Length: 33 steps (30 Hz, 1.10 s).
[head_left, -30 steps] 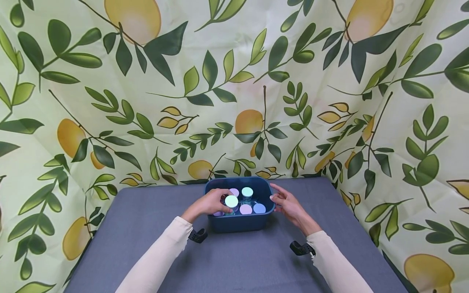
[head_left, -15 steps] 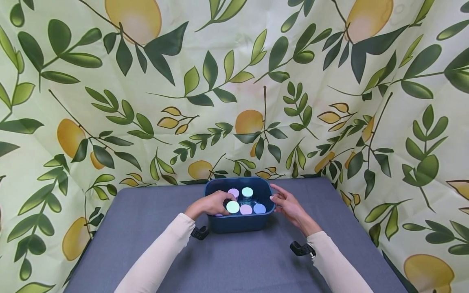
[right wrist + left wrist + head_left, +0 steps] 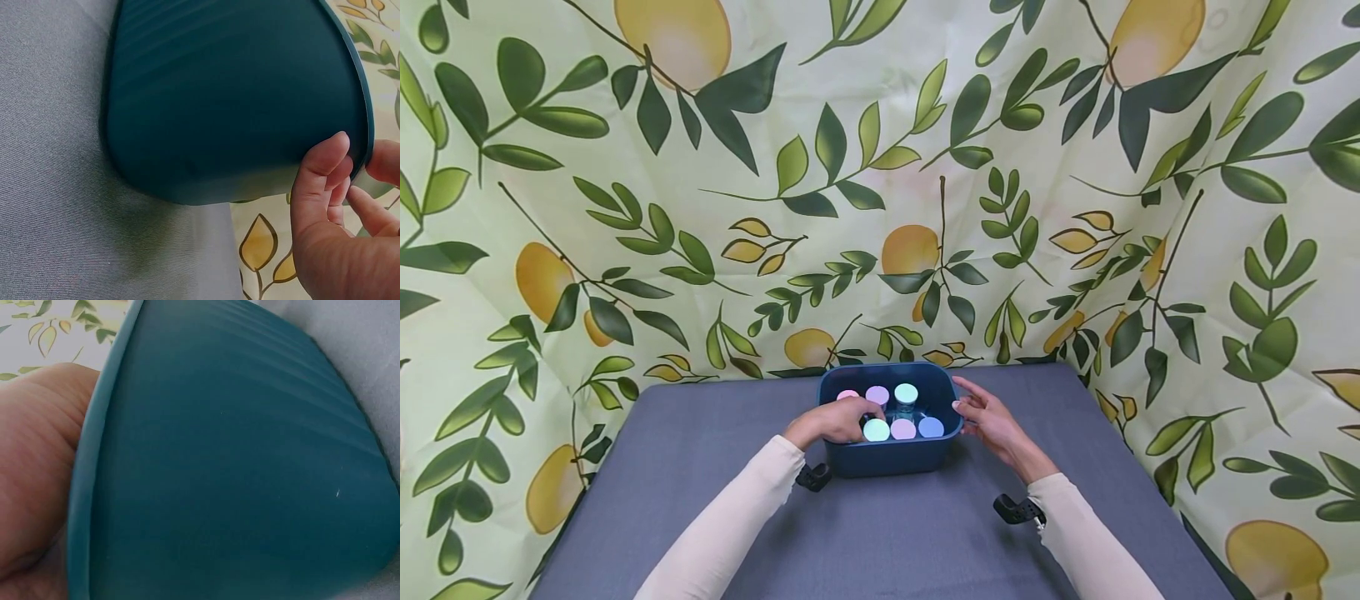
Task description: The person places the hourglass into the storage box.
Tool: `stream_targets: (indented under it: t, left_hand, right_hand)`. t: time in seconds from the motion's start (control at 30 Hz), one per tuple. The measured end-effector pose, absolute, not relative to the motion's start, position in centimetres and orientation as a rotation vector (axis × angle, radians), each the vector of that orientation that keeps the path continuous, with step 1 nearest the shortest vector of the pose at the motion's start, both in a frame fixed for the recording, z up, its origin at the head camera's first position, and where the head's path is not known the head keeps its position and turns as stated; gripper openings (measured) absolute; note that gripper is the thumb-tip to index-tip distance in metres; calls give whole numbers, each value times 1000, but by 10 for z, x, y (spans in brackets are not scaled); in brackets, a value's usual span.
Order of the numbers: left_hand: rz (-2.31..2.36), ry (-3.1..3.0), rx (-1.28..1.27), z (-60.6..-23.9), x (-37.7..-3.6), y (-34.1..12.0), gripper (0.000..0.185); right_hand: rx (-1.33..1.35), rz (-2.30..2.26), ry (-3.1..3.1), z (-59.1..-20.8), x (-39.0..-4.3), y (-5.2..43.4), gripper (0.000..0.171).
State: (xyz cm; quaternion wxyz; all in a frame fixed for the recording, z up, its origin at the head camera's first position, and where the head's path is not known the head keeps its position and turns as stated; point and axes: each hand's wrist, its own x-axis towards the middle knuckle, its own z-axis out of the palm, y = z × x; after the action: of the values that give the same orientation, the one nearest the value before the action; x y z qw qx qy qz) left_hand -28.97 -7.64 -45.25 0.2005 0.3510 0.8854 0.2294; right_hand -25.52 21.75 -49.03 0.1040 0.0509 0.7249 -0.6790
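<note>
Our left hand (image 3: 831, 421) reaches over the tub (image 3: 891, 457) rim, fingers curled around a green-lidded jar (image 3: 876, 430); our right hand (image 3: 992, 421) rests relaxed against the tub's right rim. Bare worktop (image 3: 700, 467) lies around the tub; the jar's body is hidden.

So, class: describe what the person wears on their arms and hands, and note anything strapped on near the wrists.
Both arms are covered by long cream sleeves, the left sleeve and the right sleeve, ending at the wrists. The left hand and right hand are bare, with no gloves. A small black mount sits under each wrist: left mount, right mount.
</note>
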Motion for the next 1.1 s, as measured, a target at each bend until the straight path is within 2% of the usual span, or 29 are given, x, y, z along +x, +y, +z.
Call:
stream_targets:
  t: [0.3,0.73,1.1]
  left_hand:
    - [610,2463,935,-451,-290,-77,38]
    - [650,2420,927,-453,-291,-76,36]
    - [606,2460,857,-449,-287,-77,49]
  right_hand:
    - [146,-2004,2134,-490,-256,218,58]
    - [150,-1997,2138,-487,-255,217,58]
    - [159,-1989,2153,-489,-255,217,57]
